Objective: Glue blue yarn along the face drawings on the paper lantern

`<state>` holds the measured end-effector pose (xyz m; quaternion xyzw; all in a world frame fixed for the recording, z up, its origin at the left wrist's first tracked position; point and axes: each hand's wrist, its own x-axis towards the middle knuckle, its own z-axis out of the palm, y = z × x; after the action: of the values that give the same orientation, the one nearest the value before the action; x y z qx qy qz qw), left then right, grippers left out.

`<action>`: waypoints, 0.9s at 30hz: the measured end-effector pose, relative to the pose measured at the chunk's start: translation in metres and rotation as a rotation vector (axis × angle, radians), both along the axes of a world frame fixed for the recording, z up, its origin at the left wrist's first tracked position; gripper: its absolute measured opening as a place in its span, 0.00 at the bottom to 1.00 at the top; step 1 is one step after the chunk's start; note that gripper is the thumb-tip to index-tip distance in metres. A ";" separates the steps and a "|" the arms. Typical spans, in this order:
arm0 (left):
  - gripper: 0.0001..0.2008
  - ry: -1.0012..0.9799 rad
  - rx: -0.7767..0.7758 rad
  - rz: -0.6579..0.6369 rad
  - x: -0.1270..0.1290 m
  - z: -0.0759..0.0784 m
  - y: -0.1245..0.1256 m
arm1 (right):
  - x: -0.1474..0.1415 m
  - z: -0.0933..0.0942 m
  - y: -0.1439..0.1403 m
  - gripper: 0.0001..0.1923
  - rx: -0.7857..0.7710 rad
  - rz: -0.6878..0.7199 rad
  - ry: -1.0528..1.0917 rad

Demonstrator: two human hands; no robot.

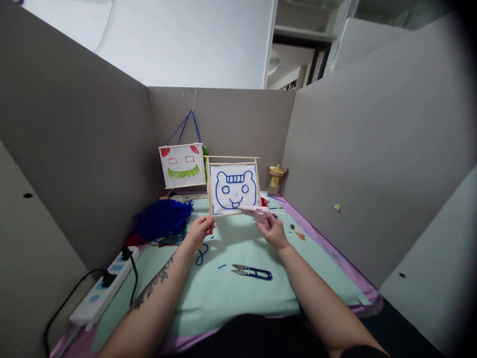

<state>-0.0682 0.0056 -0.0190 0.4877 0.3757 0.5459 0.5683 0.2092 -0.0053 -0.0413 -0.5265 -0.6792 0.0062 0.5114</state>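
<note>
My left hand (201, 230) pinches the lower left corner of a wooden-framed panel (251, 174). The panel is held upright and carries a bear-like face outlined in blue yarn on white. In my right hand (274, 232) is a pale pink glue gun (255, 212), fingers wrapped round its handle. Its nozzle points left, in front of the mouth at the panel's lower edge; whether it touches cannot be made out. Blue-handled thread snips (252, 272) lie on the table below, between my forearms. A loop of blue yarn (201, 254) rests near my left wrist.
A heap of blue yarn (164, 219) lies at the left, behind a white power strip (104, 286) with black plugs. A decorated hanging panel (182, 166) dangles from blue cords at the back. A yellow figure (275, 179) stands in the back right corner. Grey partitions (372, 149) enclose the table.
</note>
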 end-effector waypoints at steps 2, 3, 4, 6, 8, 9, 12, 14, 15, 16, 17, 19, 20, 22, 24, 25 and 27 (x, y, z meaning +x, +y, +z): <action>0.17 -0.002 0.000 -0.002 0.000 0.000 0.000 | 0.001 0.000 0.000 0.20 0.001 -0.005 -0.003; 0.17 -0.003 -0.001 -0.003 0.000 0.000 0.000 | 0.000 0.000 0.000 0.20 -0.001 -0.002 -0.009; 0.17 -0.004 -0.001 -0.003 0.000 0.000 0.000 | 0.000 -0.001 0.001 0.20 -0.005 0.003 -0.014; 0.17 -0.006 0.002 -0.004 0.000 0.000 0.000 | -0.001 -0.002 0.002 0.19 -0.010 0.016 -0.023; 0.17 -0.004 0.007 -0.003 0.000 0.000 -0.001 | -0.003 -0.002 0.003 0.20 -0.004 0.026 -0.026; 0.17 -0.003 0.010 -0.003 0.000 0.000 -0.001 | -0.003 -0.002 0.004 0.21 0.000 0.026 -0.026; 0.17 0.002 0.007 -0.005 0.000 0.000 0.000 | -0.003 -0.002 0.003 0.22 -0.004 0.022 -0.020; 0.17 0.005 0.001 -0.005 0.000 0.000 0.000 | -0.002 -0.001 0.002 0.21 -0.015 0.022 -0.011; 0.17 0.006 -0.001 -0.003 0.000 0.000 0.000 | -0.002 -0.001 0.002 0.21 -0.018 0.023 -0.008; 0.17 0.006 -0.001 -0.003 0.000 0.000 0.000 | -0.001 -0.001 0.002 0.21 -0.021 0.022 -0.004; 0.17 0.004 0.001 -0.003 0.000 0.000 0.000 | -0.001 -0.001 0.002 0.21 -0.023 0.020 -0.002; 0.17 0.001 0.003 -0.005 0.000 0.000 0.000 | -0.001 -0.001 0.002 0.21 -0.025 0.011 -0.003; 0.17 -0.001 0.005 -0.005 0.000 0.000 0.000 | -0.001 0.000 0.002 0.20 -0.029 0.009 -0.006; 0.17 -0.002 0.009 -0.005 0.000 0.000 0.000 | -0.002 0.000 0.002 0.20 -0.033 0.017 -0.013; 0.17 -0.001 0.011 0.000 0.000 0.000 0.000 | -0.001 0.000 0.002 0.21 -0.029 0.022 -0.011; 0.17 0.000 0.011 0.003 0.000 0.000 0.000 | -0.001 0.000 0.001 0.21 -0.026 0.015 -0.005; 0.17 0.004 0.008 0.005 0.000 0.000 -0.001 | 0.001 0.000 0.000 0.22 -0.017 -0.016 0.011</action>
<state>-0.0682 0.0049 -0.0187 0.4902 0.3760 0.5479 0.5640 0.2101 -0.0050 -0.0416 -0.5360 -0.6722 0.0106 0.5106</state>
